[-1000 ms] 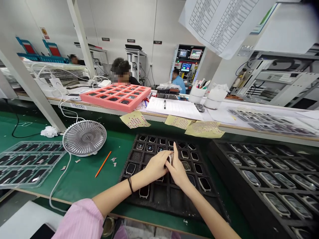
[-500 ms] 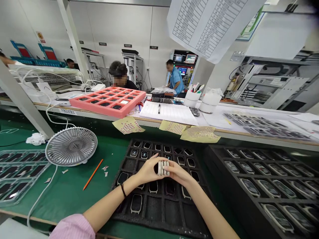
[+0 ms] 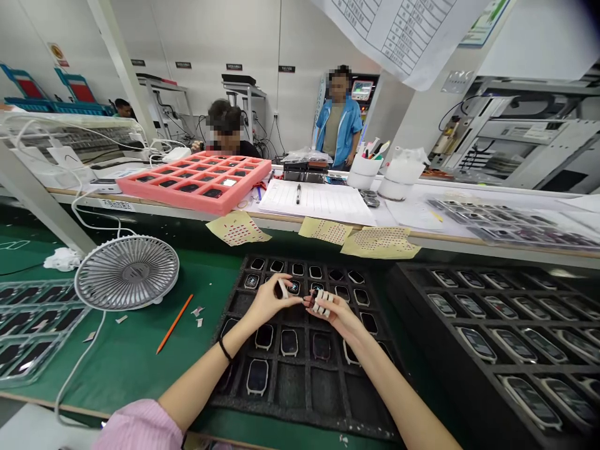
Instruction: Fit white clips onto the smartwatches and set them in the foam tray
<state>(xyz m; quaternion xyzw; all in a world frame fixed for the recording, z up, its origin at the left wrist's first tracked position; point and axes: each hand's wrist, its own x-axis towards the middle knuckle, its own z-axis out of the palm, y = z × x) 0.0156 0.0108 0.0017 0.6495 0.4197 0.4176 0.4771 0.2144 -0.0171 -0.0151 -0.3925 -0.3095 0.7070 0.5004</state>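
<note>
My left hand [image 3: 268, 307] pinches one smartwatch body [image 3: 282, 289] on edge between thumb and fingers. Just to its right, my right hand [image 3: 344, 320] is closed around a small stack of several smartwatch bodies [image 3: 322, 304] with pale frames. The two hands are a little apart, over a black foam tray [image 3: 289, 386] whose compartments hold more watch bodies. Several of these have dark screens, and a few at the back have lit faces, such as one watch [image 3: 252, 281] at the left. My hands and forearms hide part of the tray's middle.
A second black tray [image 3: 438, 356] of watches stands at the right. To the left are a round fan [image 3: 126, 273], an orange stick [image 3: 175, 325] and a clear tray [image 3: 70, 334]. A shelf ahead carries a pink foam tray [image 3: 225, 203] and paper [image 3: 319, 203]. Two co-workers are beyond it.
My hands have parted: the left has moved left with one watch body, while the right keeps the stack, now tilted. A co-worker in blue has turned to face this way.
</note>
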